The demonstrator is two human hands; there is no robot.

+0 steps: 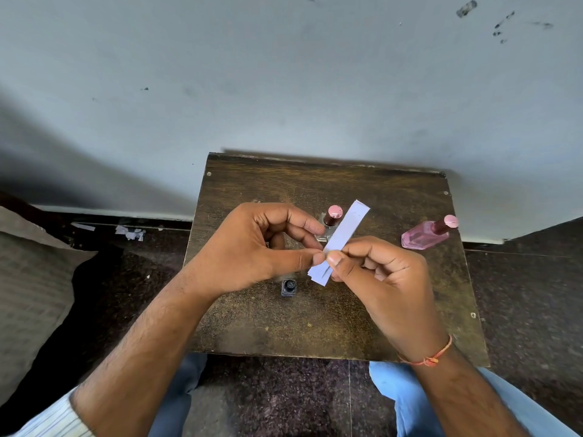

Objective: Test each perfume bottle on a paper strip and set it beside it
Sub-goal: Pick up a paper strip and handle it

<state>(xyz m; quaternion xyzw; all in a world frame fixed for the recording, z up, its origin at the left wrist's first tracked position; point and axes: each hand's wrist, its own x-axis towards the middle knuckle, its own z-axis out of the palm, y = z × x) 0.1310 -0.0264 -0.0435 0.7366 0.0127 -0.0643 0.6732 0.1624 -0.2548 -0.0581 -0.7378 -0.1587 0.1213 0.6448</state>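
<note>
- Left hand (pixel 252 247): raised over the middle of the counter (pixel 258 323), fingers curled, thumb tip and a fingertip pinching the left edge of the paper strip (pixel 339 241) near its lower end.
- Right hand (pixel 381 272): just right of the left one, thumb and forefinger pinching the same strip from the right side; remaining fingers curled in toward the palm. Thumbs of the two hands almost touching at the strip.
- Orange thread bracelet (pixel 430 357) around the right wrist.
- Paper strip: pale, narrow, held above the counter on a slant, near end low and left, far end up and to the right. A short dark mark shows close to the near end.
- Small dark bottle (pixel 288 287): upright on the counter, near side of the hands, below the left thumb, seen from above.
- Clear bottle (pixel 328 227) with a dark neck and pink cap: upright, beyond the hands, partly hidden by the left fingers and the strip.
- Pink bottle (pixel 426 234) with pink cap: lying tilted at the far right edge of the counter, well apart from the other two.
- Scraps of torn paper (pixel 131 232) on the floor at far left, by the wall (pixel 284 74).
- Blue trouser knees (pixel 419 398) below the near edge of the counter.
</note>
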